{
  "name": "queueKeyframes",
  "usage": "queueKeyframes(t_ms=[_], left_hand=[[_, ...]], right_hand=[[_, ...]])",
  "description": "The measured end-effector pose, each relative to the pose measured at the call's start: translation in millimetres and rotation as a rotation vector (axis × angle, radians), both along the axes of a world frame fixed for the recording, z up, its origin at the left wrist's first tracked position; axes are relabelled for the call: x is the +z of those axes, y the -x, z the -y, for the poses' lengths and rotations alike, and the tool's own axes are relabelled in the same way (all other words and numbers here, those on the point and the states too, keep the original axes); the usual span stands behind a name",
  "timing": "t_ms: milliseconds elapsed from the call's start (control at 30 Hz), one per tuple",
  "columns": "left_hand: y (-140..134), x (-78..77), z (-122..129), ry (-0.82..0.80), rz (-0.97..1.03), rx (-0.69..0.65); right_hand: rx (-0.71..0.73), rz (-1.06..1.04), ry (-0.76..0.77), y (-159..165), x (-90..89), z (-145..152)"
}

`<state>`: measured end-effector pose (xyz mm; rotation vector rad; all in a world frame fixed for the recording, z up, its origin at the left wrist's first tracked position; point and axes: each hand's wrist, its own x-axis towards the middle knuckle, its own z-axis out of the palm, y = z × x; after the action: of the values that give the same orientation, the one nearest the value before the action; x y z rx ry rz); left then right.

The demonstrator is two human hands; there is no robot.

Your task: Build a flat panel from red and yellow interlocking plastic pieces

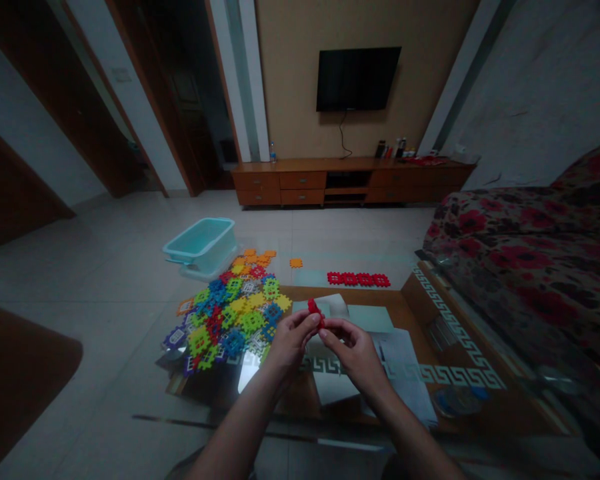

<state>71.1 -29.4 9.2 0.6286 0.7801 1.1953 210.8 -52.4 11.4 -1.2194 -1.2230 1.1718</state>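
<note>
Left hand [291,337] and right hand [353,344] nearly closed, both in a fingertip pinch on a red plastic piece [313,307].

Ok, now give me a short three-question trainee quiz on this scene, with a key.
1. True or false: the left hand and right hand both touch red plastic.
2. What colour is the tub beside the multicoloured pile: (a) black, (b) turquoise, (c) orange?
3. Fill in the number: the red row beyond the hands has ____ joined pieces.

Key: 1 true; 2 b; 3 four.
</note>
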Motion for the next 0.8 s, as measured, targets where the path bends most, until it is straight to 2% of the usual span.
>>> queueKeyframes(t_ms=[600,800], left_hand=[[0.4,5.3,2.3,-0.005,0.004,-0.009],[-0.5,1.5,1.8,0.013,0.040,-0.013]], right_hand=[[0.000,-0.011,0.013,-0.5,2.4,0.5],[-0.025,-0.008,0.014,-0.7,0.5,-0.8]])
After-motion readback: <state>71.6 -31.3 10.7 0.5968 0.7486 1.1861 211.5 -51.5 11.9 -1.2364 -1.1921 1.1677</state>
